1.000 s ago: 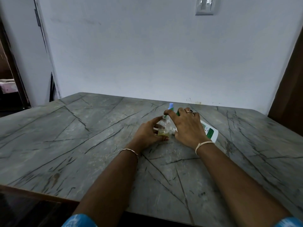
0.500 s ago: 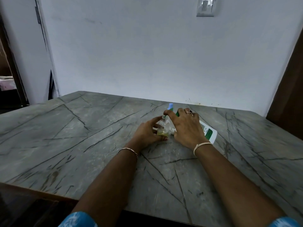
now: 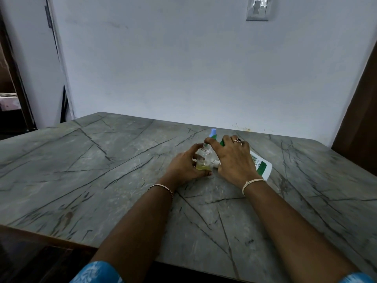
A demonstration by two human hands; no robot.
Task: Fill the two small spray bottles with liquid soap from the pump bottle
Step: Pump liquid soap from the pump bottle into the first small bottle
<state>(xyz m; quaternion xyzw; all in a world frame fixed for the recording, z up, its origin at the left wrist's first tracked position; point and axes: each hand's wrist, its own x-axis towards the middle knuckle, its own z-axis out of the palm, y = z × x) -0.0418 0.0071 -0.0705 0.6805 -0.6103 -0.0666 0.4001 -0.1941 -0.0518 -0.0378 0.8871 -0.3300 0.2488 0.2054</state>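
Both hands are bunched together toward the far middle of the table (image 3: 102,170), a grey stone-look slab, smooth, with dark crack-like veins running all over it.

The left hand (image 3: 184,166) is wrapped around a small clear bottle (image 3: 204,158), with the fingers curled round its left side. The bottle stands upright on the slab, it's rounded and see-through, and there's a shallow layer of yellowish liquid at the bottom. Its neck is uncapped as far as I can see.

The right hand (image 3: 232,158) is curled down over the top of the pump bottle (image 3: 262,165), gripping it, with one fingertip up by the little bottle's neck. The pump bottle is white plastic with a green label and leans over, its base sticking out to the right by the wrist. Its white nozzle (image 3: 215,164) pokes out from under the palm, right beside the clear bottle.

Just behind the hands, on the far side, a second small bottle (image 3: 213,133) peeks up with a pale blue cylindrical cap and a bit of green below it.

There's also a dark-stoned ring (image 3: 237,139) on the right hand, a thin chain bracelet (image 3: 161,186) on the left wrist and a pale band (image 3: 253,183) on the right one.
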